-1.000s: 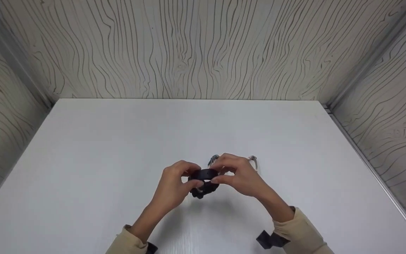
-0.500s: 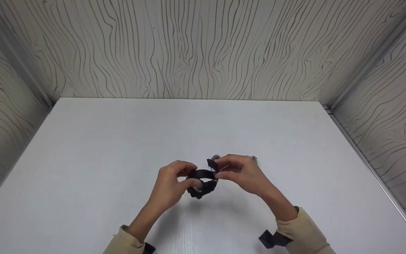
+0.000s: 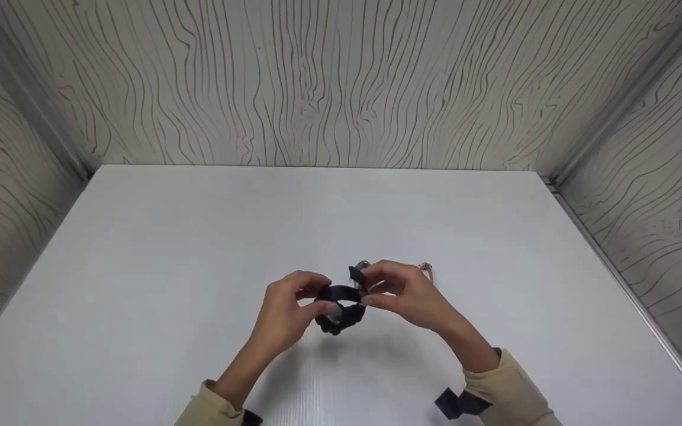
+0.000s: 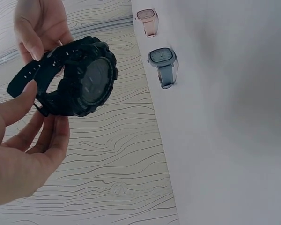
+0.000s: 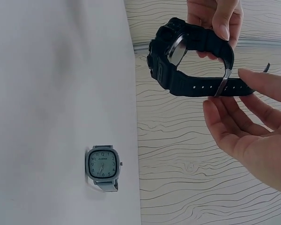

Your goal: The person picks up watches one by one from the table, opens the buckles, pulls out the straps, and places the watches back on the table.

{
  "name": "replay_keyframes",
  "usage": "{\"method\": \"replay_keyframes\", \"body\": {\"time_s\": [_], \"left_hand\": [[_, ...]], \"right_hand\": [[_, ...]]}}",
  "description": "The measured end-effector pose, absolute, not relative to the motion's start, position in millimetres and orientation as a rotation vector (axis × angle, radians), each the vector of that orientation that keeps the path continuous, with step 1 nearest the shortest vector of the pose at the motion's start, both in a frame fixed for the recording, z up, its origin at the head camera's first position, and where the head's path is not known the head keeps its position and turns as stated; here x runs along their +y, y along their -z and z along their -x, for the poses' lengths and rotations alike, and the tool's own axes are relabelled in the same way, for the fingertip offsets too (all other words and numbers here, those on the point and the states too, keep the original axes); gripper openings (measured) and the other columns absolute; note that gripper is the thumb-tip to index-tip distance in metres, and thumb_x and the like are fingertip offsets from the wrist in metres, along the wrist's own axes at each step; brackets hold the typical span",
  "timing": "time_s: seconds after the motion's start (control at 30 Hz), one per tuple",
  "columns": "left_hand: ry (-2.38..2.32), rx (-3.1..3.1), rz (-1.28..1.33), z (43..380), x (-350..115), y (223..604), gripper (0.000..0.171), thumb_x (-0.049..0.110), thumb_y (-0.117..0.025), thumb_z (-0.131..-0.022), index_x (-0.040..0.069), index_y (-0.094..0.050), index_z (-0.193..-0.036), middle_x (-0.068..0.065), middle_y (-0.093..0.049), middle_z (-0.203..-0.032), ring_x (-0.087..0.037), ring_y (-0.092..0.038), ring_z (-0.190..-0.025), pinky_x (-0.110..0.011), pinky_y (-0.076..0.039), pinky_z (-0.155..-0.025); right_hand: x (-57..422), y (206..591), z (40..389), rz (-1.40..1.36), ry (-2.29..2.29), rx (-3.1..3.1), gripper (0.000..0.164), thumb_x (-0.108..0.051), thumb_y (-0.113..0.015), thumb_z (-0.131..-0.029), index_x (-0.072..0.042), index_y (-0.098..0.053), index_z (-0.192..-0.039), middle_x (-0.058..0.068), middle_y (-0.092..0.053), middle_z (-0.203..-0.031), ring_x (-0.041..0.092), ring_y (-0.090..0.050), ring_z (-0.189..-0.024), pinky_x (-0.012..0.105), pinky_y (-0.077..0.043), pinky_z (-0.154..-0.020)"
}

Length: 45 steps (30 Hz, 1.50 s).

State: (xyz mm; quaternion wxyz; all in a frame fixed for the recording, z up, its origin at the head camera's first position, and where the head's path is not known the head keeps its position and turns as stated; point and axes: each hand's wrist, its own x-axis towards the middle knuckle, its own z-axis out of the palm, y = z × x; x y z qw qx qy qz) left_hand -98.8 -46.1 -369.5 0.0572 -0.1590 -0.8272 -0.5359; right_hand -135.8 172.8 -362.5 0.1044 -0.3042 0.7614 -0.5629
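Note:
A black wristwatch (image 3: 341, 293) with a chunky round case (image 4: 96, 79) is held up above the table by both hands. My left hand (image 3: 293, 310) grips its strap loop from the left, thumb in front. On the other side, my right hand (image 3: 409, 296) pinches the strap close to the metal buckle (image 5: 223, 82). In the right wrist view the holed strap runs through that buckle, and its free tip (image 5: 267, 67) sticks out past the right thumb. The case back faces the inside of the loop.
Beyond the hands, a blue-grey watch (image 4: 161, 56) with a rounded square face and a pink watch (image 4: 146, 15) stand on the white table (image 3: 199, 236). Wood-grain panels (image 3: 317, 83) enclose the table at the back and both sides.
Since a second ago the strap's end has come up above the right fingers, and the right hand has shifted slightly right. Over the last half second both hands hold nearly still.

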Motion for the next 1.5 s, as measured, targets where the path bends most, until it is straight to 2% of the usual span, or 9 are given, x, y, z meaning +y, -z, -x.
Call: {"method": "replay_keyframes", "body": {"time_s": [0.17,0.33,0.57,0.67,0.93,1.3,1.5], "left_hand": [[1.664,-2.517,0.477,99.3,-46.1,369.2,0.028,0.009,-0.074,-0.076,0.001,-0.064,-0.100,-0.005,-0.062,-0.094,-0.019,-0.060,-0.089,-0.029,-0.049,-0.083],[1.639,-2.574,0.477,99.6,-45.2,369.4,0.026,0.006,-0.072,-0.077,0.001,-0.062,-0.101,-0.005,-0.060,-0.095,-0.020,-0.058,-0.091,-0.031,-0.048,-0.084],[1.502,-2.646,0.530,100.2,-40.4,371.2,0.032,0.007,-0.073,-0.076,0.001,-0.060,-0.105,-0.006,-0.059,-0.099,-0.021,-0.056,-0.094,-0.037,-0.048,-0.083],[1.476,-2.612,0.557,101.3,-38.6,372.0,0.034,0.007,-0.073,-0.076,0.001,-0.060,-0.107,-0.008,-0.059,-0.100,-0.022,-0.056,-0.095,-0.039,-0.048,-0.082],[1.514,-2.586,0.610,102.2,-35.0,372.1,0.022,0.008,-0.072,-0.077,0.004,-0.065,-0.097,-0.002,-0.061,-0.090,-0.016,-0.058,-0.085,-0.030,-0.049,-0.073],[1.589,-2.513,0.569,102.5,-34.3,373.3,0.020,0.006,-0.073,-0.076,0.004,-0.067,-0.094,-0.002,-0.062,-0.087,-0.016,-0.060,-0.083,-0.028,-0.051,-0.072],[1.630,-2.489,0.525,104.0,-34.5,375.0,0.020,0.006,-0.074,-0.075,0.004,-0.068,-0.094,-0.002,-0.063,-0.086,-0.015,-0.061,-0.082,-0.028,-0.051,-0.074]], "right_hand": [[175.3,361.6,136.1,0.871,1.694,2.237,0.026,-0.005,-0.068,-0.080,0.001,-0.062,-0.104,0.016,-0.061,-0.097,0.029,-0.061,-0.090,0.035,-0.050,-0.081],[175.3,361.7,135.9,0.848,1.737,2.252,0.026,-0.004,-0.069,-0.079,0.001,-0.063,-0.103,0.020,-0.062,-0.096,0.028,-0.062,-0.089,0.033,-0.051,-0.080],[172.1,361.4,132.9,0.835,1.711,2.338,0.025,-0.003,-0.070,-0.078,0.000,-0.063,-0.101,0.013,-0.063,-0.095,0.024,-0.062,-0.087,0.035,-0.050,-0.081],[170.5,361.4,132.1,0.843,1.699,2.338,0.025,-0.003,-0.070,-0.078,0.000,-0.063,-0.101,0.014,-0.063,-0.094,0.026,-0.062,-0.088,0.035,-0.049,-0.082],[168.4,361.3,132.3,0.862,1.722,2.295,0.025,-0.004,-0.070,-0.079,0.001,-0.063,-0.103,0.015,-0.062,-0.095,0.027,-0.061,-0.089,0.037,-0.049,-0.082],[172.9,362.5,135.4,0.770,1.806,2.205,0.027,-0.004,-0.071,-0.077,0.001,-0.063,-0.102,0.019,-0.061,-0.097,0.028,-0.062,-0.090,0.035,-0.050,-0.080],[174.6,363.6,137.1,0.749,1.826,2.161,0.026,-0.002,-0.070,-0.078,0.006,-0.061,-0.101,0.019,-0.059,-0.098,0.027,-0.061,-0.090,0.036,-0.050,-0.080]]}}
